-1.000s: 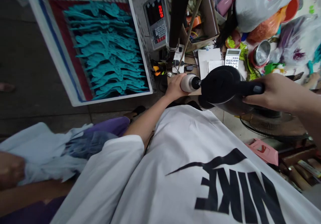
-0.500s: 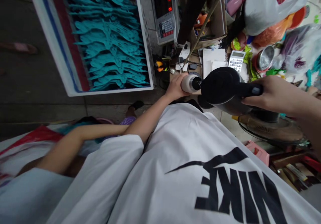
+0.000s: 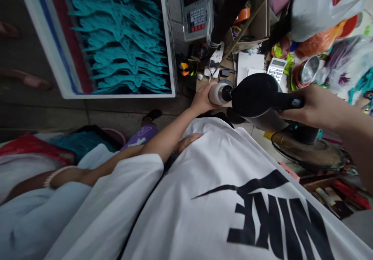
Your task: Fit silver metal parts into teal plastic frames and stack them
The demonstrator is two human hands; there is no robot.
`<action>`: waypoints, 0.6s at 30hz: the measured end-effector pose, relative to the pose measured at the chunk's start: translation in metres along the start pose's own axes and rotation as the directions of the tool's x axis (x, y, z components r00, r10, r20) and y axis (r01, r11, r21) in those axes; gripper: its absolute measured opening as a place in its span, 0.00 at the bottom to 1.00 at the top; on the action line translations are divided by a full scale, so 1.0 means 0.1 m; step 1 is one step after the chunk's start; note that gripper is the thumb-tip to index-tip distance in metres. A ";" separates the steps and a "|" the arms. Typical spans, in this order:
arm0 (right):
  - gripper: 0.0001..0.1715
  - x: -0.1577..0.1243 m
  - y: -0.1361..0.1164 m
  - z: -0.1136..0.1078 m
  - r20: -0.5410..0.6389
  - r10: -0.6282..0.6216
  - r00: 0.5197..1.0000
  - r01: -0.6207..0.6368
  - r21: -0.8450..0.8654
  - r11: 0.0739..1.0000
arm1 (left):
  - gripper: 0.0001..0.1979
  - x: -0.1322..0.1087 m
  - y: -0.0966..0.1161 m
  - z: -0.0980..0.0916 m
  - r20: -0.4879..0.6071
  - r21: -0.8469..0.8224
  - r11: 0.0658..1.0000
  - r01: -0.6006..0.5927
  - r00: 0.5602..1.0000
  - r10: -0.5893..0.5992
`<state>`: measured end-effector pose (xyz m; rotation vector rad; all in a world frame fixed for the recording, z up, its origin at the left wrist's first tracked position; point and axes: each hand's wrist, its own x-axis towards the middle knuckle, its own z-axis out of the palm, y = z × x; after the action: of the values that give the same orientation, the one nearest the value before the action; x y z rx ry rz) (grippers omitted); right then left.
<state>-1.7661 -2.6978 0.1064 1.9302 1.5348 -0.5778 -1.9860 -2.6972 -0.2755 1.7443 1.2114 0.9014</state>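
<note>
Carefully, my left hand [image 3: 201, 100] is clamped around a white bottle [image 3: 216, 94], and my right hand [image 3: 309, 106] is closed on the handle of a black device [image 3: 253, 96], just at the bottle's neck. Both are just below the digital scale [image 3: 196, 9]; if my grip slips, the bottle could drop onto the power strip [image 3: 214, 66] there.

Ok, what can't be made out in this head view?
Tip of the bottle: hidden by the black jug.
Inside of that jug: hidden by its walls.
Top of the scale: cut off by the top edge.
Far ends of the teal pieces: cut off by the top edge.
</note>
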 end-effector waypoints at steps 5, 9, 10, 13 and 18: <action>0.09 0.04 0.04 0.07 0.018 -0.001 1.000 0.001 -0.006 1.000 | 0.54 -0.08 0.10 0.15 -0.028 -0.030 0.998 0.056 0.998 -0.056; 0.20 0.11 0.14 0.11 0.001 0.027 1.000 -0.027 -0.043 0.999 | 0.54 -0.05 0.11 0.24 -0.015 -0.031 0.997 0.064 0.998 -0.064; 0.21 0.12 0.16 0.11 0.004 0.025 1.000 -0.024 -0.055 0.998 | 0.54 -0.04 0.11 0.25 -0.007 -0.030 0.998 0.062 0.998 -0.062; 0.25 0.14 0.22 0.13 0.018 0.005 1.000 -0.003 -0.071 0.997 | 0.55 -0.06 0.10 0.27 -0.016 -0.015 0.997 0.070 0.997 -0.070; 0.23 0.14 0.24 0.16 0.004 -0.032 0.999 0.032 -0.046 0.998 | 0.55 -0.10 0.13 0.30 -0.020 0.011 0.997 0.080 0.997 -0.080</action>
<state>-1.7390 -2.7031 0.0899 1.8721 1.5659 -0.5542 -1.9572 -2.7161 -0.2776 1.6877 1.2922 0.8672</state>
